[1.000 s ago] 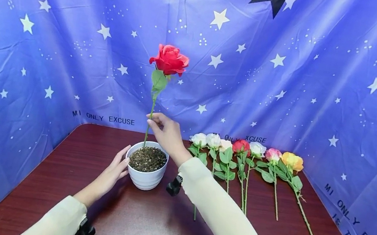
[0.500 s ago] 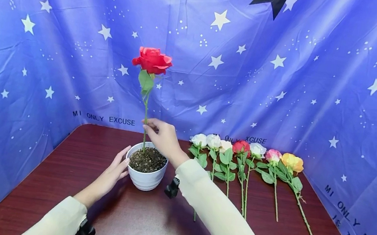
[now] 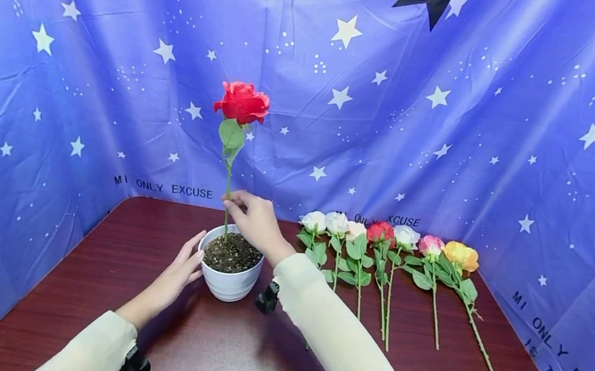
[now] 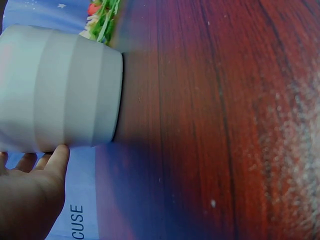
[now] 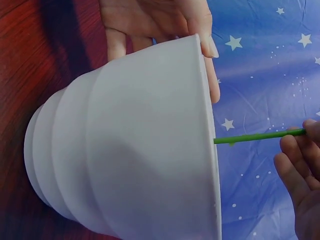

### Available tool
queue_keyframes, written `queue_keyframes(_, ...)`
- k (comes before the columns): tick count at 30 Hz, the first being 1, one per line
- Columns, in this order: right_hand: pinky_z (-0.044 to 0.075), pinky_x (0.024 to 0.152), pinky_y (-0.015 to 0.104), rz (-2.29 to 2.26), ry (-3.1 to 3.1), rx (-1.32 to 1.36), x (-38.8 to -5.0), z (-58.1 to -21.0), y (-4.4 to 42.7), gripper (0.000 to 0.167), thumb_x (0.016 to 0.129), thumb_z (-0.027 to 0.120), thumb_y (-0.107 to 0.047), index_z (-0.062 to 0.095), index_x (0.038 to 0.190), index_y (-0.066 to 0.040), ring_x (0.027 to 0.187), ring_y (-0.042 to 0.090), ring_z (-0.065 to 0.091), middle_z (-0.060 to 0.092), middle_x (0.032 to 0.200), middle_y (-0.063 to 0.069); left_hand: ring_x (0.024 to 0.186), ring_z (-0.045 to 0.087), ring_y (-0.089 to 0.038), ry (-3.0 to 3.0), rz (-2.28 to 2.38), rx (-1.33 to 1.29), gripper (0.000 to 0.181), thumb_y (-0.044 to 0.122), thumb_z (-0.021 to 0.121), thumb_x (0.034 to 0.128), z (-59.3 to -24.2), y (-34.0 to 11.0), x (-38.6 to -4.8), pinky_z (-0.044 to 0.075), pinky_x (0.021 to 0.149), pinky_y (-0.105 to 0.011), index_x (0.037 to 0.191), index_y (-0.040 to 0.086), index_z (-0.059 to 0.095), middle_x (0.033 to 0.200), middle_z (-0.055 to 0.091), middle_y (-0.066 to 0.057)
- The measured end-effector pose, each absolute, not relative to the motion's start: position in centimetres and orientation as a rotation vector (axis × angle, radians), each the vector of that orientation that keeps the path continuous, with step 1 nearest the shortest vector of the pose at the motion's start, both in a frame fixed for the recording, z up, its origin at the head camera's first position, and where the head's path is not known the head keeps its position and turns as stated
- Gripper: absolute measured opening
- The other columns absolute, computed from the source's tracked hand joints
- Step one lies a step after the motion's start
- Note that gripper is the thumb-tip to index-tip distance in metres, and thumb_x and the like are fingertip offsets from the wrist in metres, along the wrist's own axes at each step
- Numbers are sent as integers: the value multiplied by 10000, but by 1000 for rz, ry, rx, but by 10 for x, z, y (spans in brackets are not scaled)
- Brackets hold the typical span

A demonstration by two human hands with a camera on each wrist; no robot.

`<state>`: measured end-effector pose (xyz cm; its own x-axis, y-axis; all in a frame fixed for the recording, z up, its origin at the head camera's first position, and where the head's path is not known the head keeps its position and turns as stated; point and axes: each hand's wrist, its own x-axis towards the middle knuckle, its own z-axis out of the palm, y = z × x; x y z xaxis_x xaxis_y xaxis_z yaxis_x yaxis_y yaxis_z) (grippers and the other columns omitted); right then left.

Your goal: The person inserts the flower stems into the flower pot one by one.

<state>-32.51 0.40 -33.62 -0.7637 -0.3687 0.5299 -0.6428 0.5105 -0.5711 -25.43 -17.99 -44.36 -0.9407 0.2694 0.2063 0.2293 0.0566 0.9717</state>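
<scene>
A red rose [image 3: 243,103] stands nearly upright with its stem [image 5: 250,136] reaching into the soil [image 3: 232,253] of a white ribbed pot [image 3: 229,284]. My right hand [image 3: 257,221] pinches that stem between thumb and fingers a little above the rim. Against the pot's left side rests my left hand [image 3: 177,270], its fingers fairly straight along the wall. In the left wrist view the left fingertips [image 4: 60,155] touch the pot's side. The right wrist view has the pot's wall hiding the stem's lower end.
To the right on the dark red wooden table [image 3: 226,354] lie several loose roses, among them a yellow rose [image 3: 461,255], a pink rose [image 3: 431,246] and another red rose [image 3: 381,231]. A blue star-printed cloth [image 3: 300,167] hangs behind and at both sides.
The held rose has moved left and down, its stem going lower into the pot. My right hand has gone down with it. My left hand has stayed against the pot.
</scene>
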Motion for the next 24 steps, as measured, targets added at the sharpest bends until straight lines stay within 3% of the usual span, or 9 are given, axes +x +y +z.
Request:
queue_keyframes(16, 531, 804, 250, 1134, -2516, 804, -333, -350, 8, 185, 998, 646, -237, 749, 1098, -120, 800, 61, 664, 743, 896, -38, 1415, 235, -437, 2267, 2062, 535, 567, 228, 304, 1112, -444, -180, -253, 268, 1130, -589, 1598, 69, 57, 1633, 42, -227)
queue_keyframes(24, 529, 823, 237, 1137, -2515, 861, -333, -348, 9, 186, 995, 652, -241, 753, 1084, -112, 844, 75, 679, 749, 910, -25, 1421, 210, -443, 2248, 2075, 542, 567, 215, 297, 1111, -444, -180, -255, 241, 1133, -610, 1599, 66, 48, 1629, 26, -239)
